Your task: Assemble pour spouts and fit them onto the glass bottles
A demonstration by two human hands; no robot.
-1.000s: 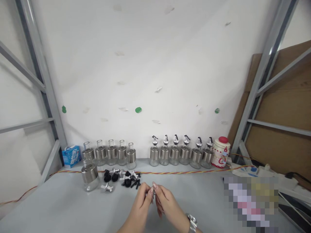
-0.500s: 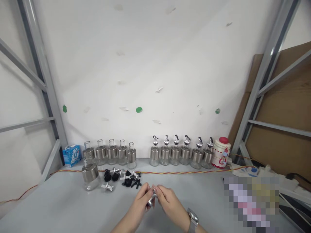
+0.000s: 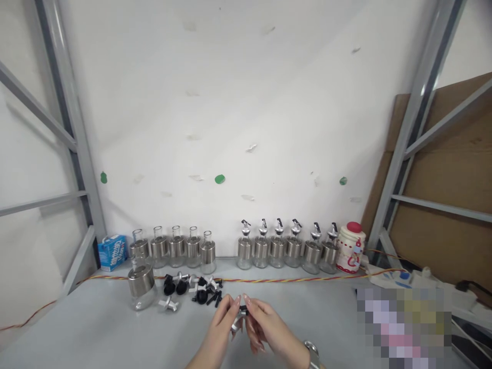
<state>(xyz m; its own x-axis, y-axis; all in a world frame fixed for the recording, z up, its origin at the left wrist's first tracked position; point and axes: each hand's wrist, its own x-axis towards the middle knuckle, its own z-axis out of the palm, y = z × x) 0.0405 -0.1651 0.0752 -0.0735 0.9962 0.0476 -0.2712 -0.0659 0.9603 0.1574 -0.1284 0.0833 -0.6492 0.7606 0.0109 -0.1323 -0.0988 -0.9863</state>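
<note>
Between my two hands is a silver pour spout (image 3: 237, 323) with a small black lever (image 3: 243, 309) at its top. My left hand (image 3: 221, 328) has its thumb and fingers closed round the silver body. Thumb and forefinger of my right hand (image 3: 269, 323) pinch at the black lever, its other fingers curled below. My fingers hide much of the spout. Left of my hands lies a pile of loose parts: black stoppers (image 3: 202, 296), silver spout tops (image 3: 169, 304) and small black levers (image 3: 218, 299). An open glass bottle with a metal sleeve (image 3: 141, 282) stands beyond the pile.
Several open bottles (image 3: 177, 247) line the wall at left. Several bottles with spouts fitted (image 3: 277, 248) stand at right, beside a cream jar with a red lid (image 3: 350, 248). A blue carton (image 3: 113, 252), a twisted wire (image 3: 269, 280) and a power strip (image 3: 395, 279) are also there.
My right hand has shifted slightly, its lower fingers now extending further down. The black lever shows between my fingertips, where it was hidden before. The view has tilted up slightly.
</note>
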